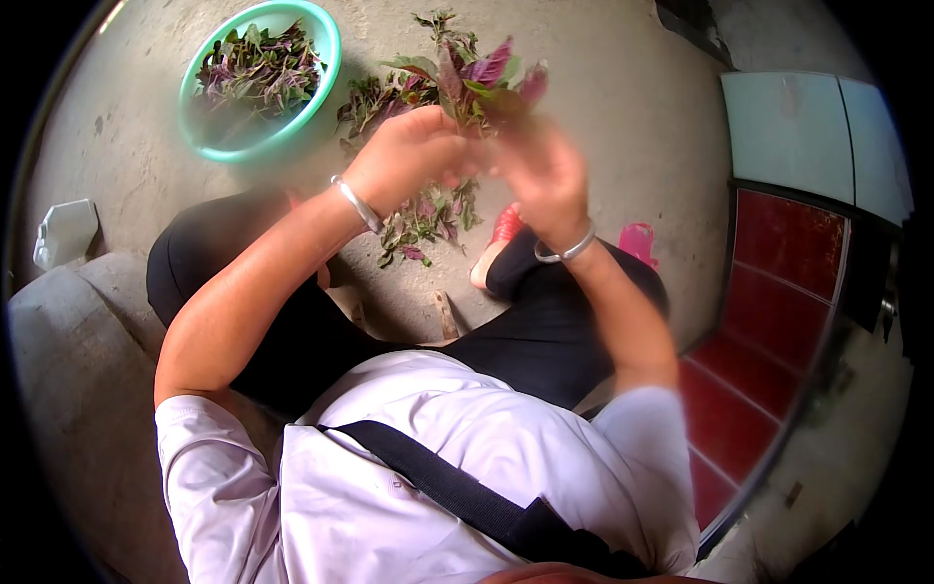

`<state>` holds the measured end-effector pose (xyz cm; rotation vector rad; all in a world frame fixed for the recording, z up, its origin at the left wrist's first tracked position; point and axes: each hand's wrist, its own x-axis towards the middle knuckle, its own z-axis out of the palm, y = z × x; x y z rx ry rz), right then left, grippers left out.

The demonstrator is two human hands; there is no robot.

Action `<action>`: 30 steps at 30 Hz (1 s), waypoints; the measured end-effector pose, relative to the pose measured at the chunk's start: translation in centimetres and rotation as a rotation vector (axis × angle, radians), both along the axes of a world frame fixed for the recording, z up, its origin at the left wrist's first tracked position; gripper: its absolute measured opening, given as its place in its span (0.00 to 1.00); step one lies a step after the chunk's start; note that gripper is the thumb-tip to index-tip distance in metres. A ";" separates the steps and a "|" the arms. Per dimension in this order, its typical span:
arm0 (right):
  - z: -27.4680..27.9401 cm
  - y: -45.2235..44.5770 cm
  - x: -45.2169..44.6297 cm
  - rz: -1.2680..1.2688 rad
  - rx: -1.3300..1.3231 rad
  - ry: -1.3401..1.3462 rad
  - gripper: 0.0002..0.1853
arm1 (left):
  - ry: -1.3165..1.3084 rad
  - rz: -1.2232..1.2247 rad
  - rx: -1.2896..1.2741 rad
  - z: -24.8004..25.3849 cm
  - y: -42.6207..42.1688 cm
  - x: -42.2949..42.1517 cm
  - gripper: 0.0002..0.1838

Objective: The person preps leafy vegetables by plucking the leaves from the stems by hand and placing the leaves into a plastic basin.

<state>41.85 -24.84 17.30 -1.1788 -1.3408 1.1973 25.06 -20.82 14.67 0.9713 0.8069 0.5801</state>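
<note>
Clamping leaves [482, 86] at twelve o'clock in left hand [418, 156], beside right hand [547, 180] (too blurred to tell its grip), with basin [334, 49] toward ten-thirty.

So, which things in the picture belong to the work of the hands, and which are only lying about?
Seem to belong:
- bunch, at left hand and right hand
- floor leaves
- basin, holding more leaves

Seem just lying about:
- white object
- pink object
</note>
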 end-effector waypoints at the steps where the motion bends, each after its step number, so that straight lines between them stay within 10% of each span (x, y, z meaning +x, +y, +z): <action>1: 0.3 0.0 0.0 -0.002 -0.011 0.040 0.13 | -0.023 0.008 -0.022 0.3 0.0 0.0 0.09; 30: 0.0 -0.3 -0.9 -0.041 -0.053 0.049 0.07 | 0.140 -0.007 0.074 0.2 -0.9 0.0 0.11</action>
